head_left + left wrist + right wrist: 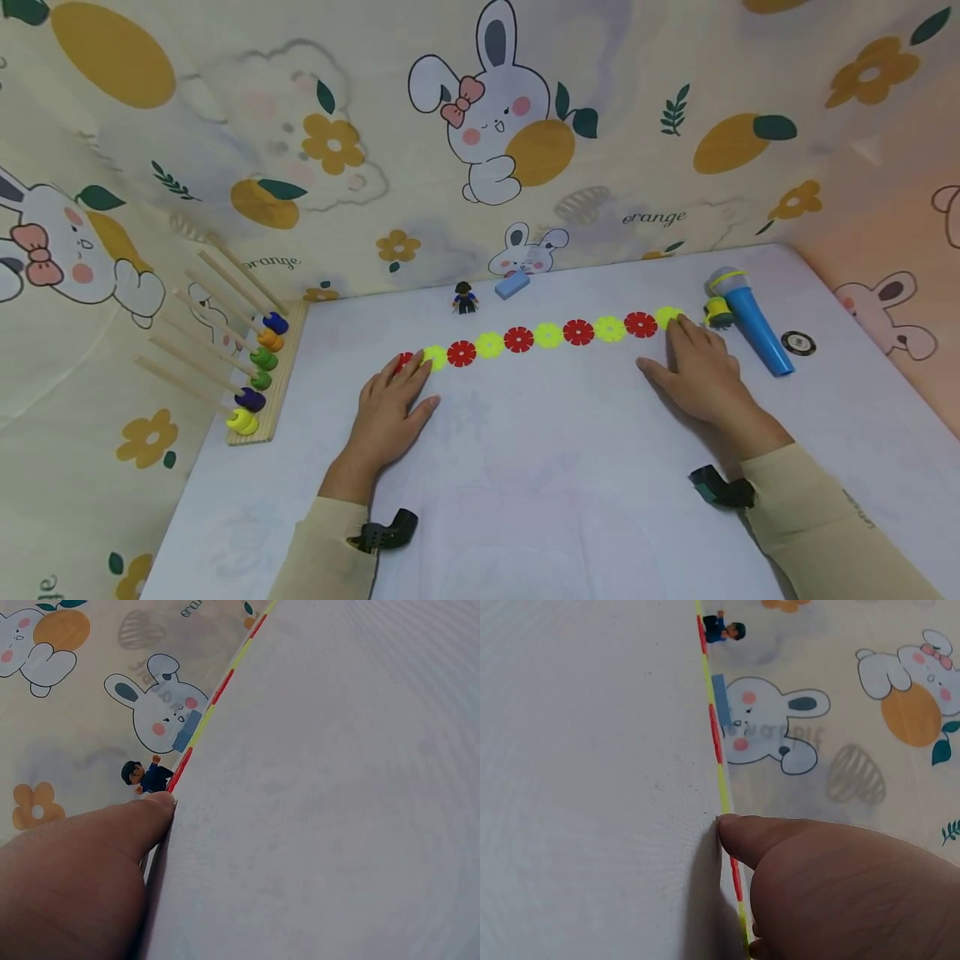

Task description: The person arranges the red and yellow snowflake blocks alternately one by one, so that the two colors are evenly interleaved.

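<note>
A row of flat, notched plastic discs, red [518, 339] and yellow-green [549, 335] by turns, lies across the white table in the head view. My left hand [390, 412] rests at the row's left end, fingertips on the end red disc [405, 362] and by the yellow one beside it. At the other end my right hand [701, 371] touches the last yellow disc [669, 317] with extended fingers, its thumb spread to the side. Both wrist views show the row edge-on as a thin red and yellow line [223, 686], [715, 733] past each thumb.
Behind the row stand a small toy figure [465, 298] and a blue block [512, 285]. A wooden peg rack with coloured beads [288, 367] is at left. Right of my right hand lie a blue toy microphone [757, 325], a small yellow-green toy [717, 312] and a black round disc [798, 343].
</note>
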The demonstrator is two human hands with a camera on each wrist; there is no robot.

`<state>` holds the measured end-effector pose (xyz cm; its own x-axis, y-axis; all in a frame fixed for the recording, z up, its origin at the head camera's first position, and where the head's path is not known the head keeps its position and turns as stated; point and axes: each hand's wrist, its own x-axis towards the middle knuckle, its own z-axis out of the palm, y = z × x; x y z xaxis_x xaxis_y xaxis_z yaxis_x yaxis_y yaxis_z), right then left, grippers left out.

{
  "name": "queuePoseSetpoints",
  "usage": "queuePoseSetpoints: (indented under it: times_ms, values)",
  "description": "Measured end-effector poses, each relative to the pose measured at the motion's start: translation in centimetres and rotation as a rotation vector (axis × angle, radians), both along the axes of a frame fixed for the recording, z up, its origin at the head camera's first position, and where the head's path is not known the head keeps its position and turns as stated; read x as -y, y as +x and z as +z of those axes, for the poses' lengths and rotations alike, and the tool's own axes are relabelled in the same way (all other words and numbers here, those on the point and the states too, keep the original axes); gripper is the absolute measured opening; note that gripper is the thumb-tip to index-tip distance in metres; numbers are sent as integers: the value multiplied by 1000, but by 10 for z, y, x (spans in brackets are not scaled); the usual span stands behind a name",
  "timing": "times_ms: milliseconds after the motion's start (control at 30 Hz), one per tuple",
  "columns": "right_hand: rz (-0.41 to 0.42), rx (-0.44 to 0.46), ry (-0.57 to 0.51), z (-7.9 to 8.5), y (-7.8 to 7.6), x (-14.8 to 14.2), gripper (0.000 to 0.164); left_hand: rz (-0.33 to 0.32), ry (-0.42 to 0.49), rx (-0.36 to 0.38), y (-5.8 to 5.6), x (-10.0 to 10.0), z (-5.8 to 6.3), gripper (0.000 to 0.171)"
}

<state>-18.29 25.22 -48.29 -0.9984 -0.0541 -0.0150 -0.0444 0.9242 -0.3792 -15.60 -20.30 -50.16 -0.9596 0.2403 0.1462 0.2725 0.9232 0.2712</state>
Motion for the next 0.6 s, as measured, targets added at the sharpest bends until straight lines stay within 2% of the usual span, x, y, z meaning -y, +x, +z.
queuePoseSetpoints:
  times_ms: [600]
  values:
    - [-2,-2,-35,0,2,-1,97,-10,9,6,-4,-3,-3,65]
